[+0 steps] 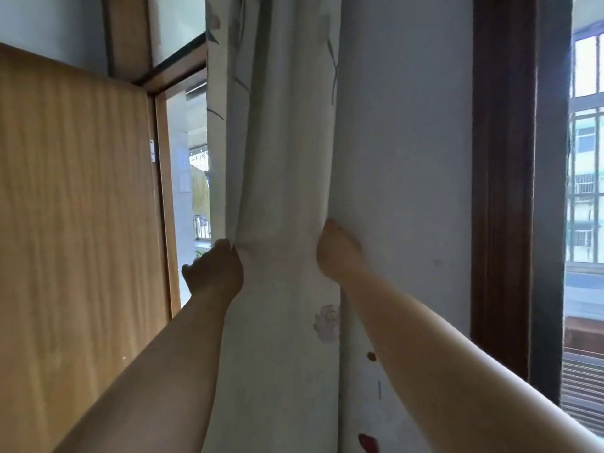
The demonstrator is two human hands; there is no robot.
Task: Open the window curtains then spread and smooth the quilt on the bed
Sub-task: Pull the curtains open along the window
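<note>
Between the hands: the curtain (284, 191) is bunched into a narrow upright column against the wall (405, 158).
State of left hand (215, 269): the fingers are curled into the bundle's left edge, and the fabric is gripped.
State of right hand (338, 253): the bundle's right edge is cupped and squeezed. The fingertips are hidden behind the fold, so the hold is judged, not seen.
Step in hand: the drawn-back curtain is being gathered; opening is judged to be nearly complete.
Method advised: the folds should be pressed together evenly from both sides. The pull should be sideways, not downward, so the hanging at the top is not strained. The bundle should be let go only once it hangs clear of the glass.
Fabric: pale matte cloth, printed with faint grey leaves. A pink flower is noted below the right hand. Long vertical pleats are pinched into cross-creases at hand level.
Right of the right hand: plain painted wall, then a dark wooden window frame (503, 191).
Left of the left hand: a smooth, light wood-grain panel (75, 207).
Quilt and bed: not in view; that part is judged not yet begun.
</note>
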